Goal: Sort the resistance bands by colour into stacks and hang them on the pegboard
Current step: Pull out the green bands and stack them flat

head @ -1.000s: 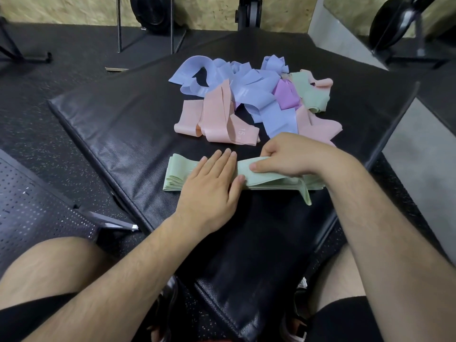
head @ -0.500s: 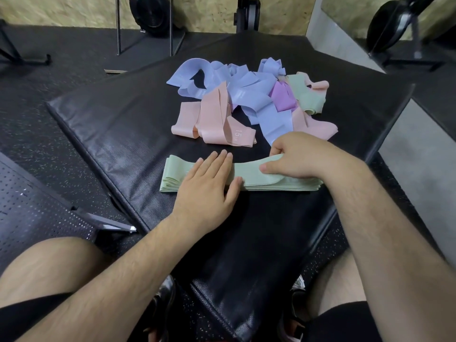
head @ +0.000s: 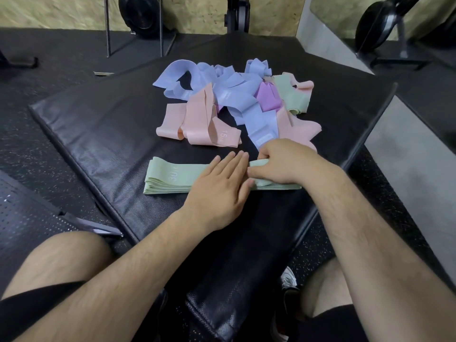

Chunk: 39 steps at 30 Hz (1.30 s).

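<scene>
Left hand (head: 219, 186) on bands (head: 170, 177); mat (head: 111, 134) (rubber floor (head: 61, 77))

Green stack (head: 170, 177); blue (head: 234, 95), pink (head: 199, 122), purple (head: 269, 97) bands; black mat (head: 98, 134)

- We see a black padded mat (head: 103, 134) on the speckled rubber floor (head: 49, 70), one corner pointing twd us.
- Near centre of mat: green stack (head: 170, 177), several bands laid flat, long side running L-R, "30" printed on the top one.
- Just far of it, mid-mat: a loose unsorted heap.
- Heap's L/near part: pink bands (head: 197, 119), folded over, one marked "15".
- Far L & centre: blue bands (head: 229, 92), looped & tangled, one running near-wards almost to the green stack.
- Heap's R: purple band (head: 267, 97) btwn the blue and a lone green band (head: 291, 97); more pink (head: 296, 127) near of those.
- Near L, on the floor beside the mat: perforated black panel (head: 24, 218).
</scene>
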### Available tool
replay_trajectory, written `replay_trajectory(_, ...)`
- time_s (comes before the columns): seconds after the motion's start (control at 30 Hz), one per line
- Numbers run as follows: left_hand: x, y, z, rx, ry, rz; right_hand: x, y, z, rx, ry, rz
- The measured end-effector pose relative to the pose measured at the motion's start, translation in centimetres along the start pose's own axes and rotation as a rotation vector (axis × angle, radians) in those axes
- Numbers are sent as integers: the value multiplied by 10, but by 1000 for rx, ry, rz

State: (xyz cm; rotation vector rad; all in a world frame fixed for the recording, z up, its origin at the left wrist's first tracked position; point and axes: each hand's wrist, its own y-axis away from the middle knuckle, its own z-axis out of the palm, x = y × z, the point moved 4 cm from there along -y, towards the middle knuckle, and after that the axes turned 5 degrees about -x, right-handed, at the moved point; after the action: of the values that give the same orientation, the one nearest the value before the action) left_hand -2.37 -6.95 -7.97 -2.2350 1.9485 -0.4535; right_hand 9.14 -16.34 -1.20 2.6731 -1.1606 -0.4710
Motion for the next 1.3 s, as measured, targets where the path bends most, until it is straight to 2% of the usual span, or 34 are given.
replay_trajectory(0.33, 0, 0, -1, -42, -42, -14, 22, 13, -9, 50, -29, 29)
replay_trajectory(0.53, 0, -1, 0, -56, -46, -24, 43, 18, -9, 87, -150, 106)
replay_trajectory(0.8, 2, -5, -7, -128, 25, -63, 48, 18, 1, 111, -213, 93)
replay_trajectory(0.93, 23, -19, -17, -68, -42, 35, 48, 17, 3, 137, -216, 64)
replay_trajectory(1.07, 54, -30, 2, -51, 67, 137, 50, 17, 3, 165, -199, 47)
replay_trajectory(1.3, 56, -27, 14, -20, -14, 122, 63, 27, 1, 162, -322, -28)
